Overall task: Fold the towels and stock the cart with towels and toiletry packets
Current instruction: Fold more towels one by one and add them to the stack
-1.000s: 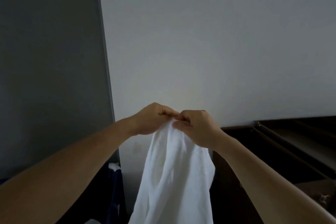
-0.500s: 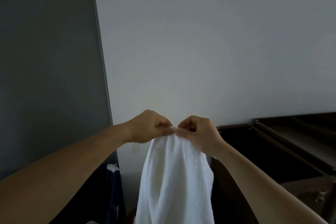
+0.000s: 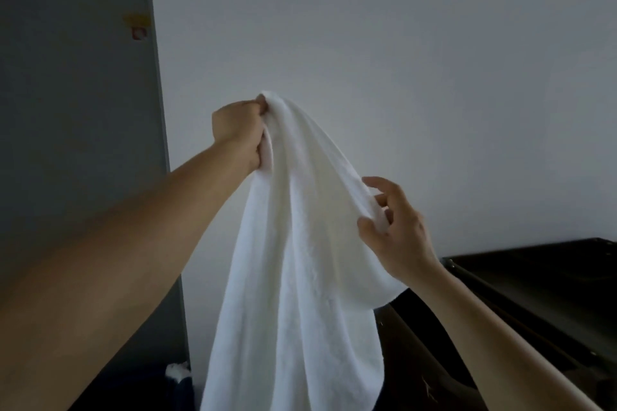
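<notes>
Head view: my left hand [image 3: 238, 130] grips the bunched top of the white towel [image 3: 300, 260], right hand [image 3: 400, 237] pinches its edge lower down. It hangs unfolded in mid-air, just left of a dark unit [image 3: 534, 277]. I judge folding barely begun, stocking all left.

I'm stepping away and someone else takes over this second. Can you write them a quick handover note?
The left hand is raised and grips the top of the white towel.
The right hand, lower and to the right, pinches the towel's edge.
The towel hangs unfolded in front of the wall, its lower end out of frame.
A dark unit, probably the cart, stands at the lower right.
Done: nothing folded in view.
Left: fold this towel, stock the cart; no packets in view.
</notes>
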The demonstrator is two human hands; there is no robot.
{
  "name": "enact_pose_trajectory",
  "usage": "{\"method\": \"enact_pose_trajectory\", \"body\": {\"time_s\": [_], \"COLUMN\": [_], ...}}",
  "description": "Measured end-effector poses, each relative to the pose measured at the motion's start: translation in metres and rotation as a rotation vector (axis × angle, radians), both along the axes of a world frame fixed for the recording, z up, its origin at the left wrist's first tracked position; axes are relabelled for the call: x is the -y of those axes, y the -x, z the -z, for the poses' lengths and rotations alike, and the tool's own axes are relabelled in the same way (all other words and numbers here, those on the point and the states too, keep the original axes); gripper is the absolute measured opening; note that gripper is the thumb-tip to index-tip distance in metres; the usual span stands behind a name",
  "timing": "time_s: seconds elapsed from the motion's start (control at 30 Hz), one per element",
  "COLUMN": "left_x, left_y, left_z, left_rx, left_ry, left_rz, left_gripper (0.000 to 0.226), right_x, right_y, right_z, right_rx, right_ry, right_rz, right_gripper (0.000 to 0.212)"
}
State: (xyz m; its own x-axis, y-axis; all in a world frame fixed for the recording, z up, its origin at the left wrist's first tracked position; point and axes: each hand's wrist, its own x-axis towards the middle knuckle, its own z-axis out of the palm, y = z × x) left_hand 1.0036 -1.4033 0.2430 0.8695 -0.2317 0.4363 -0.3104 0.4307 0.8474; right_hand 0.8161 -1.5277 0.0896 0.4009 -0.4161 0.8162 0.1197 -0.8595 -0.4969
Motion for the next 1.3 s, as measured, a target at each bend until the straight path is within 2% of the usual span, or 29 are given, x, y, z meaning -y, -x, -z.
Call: {"method": "enact_pose_trajectory", "body": {"time_s": [0.07, 0.23, 0.33, 0.43, 0.5, 0.53, 0.6, 0.73, 0.87, 0.93, 1.03, 1.1, 1.17, 1.23, 1.3], "left_x": [-0.001, 0.000, 0.000, 0.001, -0.001, -0.004, -0.013, -0.037, -0.049, -0.054, -0.062, -0.065, -0.066, -0.070, -0.079], "left_y": [0.000, -0.007, -0.019, -0.033, -0.044, -0.051, -0.066, -0.084, -0.091, -0.094, -0.095, -0.098, -0.099, -0.103, -0.110], "left_z": [0.002, 0.032, 0.067, 0.100, 0.119, 0.128, 0.146, 0.183, 0.210, 0.216, 0.219, 0.220, 0.219, 0.221, 0.225], "left_rx": [-0.074, -0.132, -0.168, -0.204, -0.182, -0.167, -0.105, 0.216, 0.337, 0.359, 0.362, 0.377, 0.379, 0.327, 0.225], "left_ry": [0.046, -0.009, -0.068, -0.124, -0.205, -0.239, -0.317, -0.630, -0.794, -0.845, -0.907, -0.931, -0.960, -0.970, -0.979], "left_rz": [0.018, 0.001, -0.036, -0.070, -0.115, -0.149, -0.232, -0.360, -0.395, -0.385, -0.367, -0.351, -0.328, -0.320, -0.342], "left_gripper": [0.025, 0.025, 0.036, 0.035, 0.032, 0.030, 0.027, 0.026, 0.029, 0.029, 0.027, 0.026, 0.026, 0.023, 0.022], "right_x": [0.003, 0.012, 0.024, 0.030, 0.039, 0.044, 0.052, 0.070, 0.077, 0.079, 0.081, 0.082, 0.084, 0.088, 0.094], "right_y": [0.009, 0.020, 0.029, 0.036, 0.044, 0.049, 0.064, 0.084, 0.081, 0.076, 0.070, 0.068, 0.068, 0.074, 0.082], "right_z": [0.005, 0.034, 0.056, 0.078, 0.095, 0.102, 0.109, 0.099, 0.093, 0.093, 0.094, 0.094, 0.094, 0.093, 0.092], "right_rx": [-0.017, -0.133, -0.431, -0.768, -0.860, -0.879, -0.826, -0.573, -0.464, -0.419, -0.308, -0.262, -0.213, -0.108, 0.034], "right_ry": [0.136, 0.196, 0.185, 0.132, 0.059, 0.021, -0.067, -0.162, -0.230, -0.268, -0.373, -0.430, -0.509, -0.639, -0.852], "right_rz": [0.051, 0.178, 0.128, 0.143, 0.126, 0.110, 0.069, 0.063, 0.120, 0.149, 0.096, 0.048, -0.007, -0.105, -0.243], "right_gripper": [0.044, 0.033, 0.025, 0.009, 0.027, 0.030, 0.026, 0.021, 0.018, 0.018, 0.005, 0.018, 0.021, 0.019, 0.015]}}
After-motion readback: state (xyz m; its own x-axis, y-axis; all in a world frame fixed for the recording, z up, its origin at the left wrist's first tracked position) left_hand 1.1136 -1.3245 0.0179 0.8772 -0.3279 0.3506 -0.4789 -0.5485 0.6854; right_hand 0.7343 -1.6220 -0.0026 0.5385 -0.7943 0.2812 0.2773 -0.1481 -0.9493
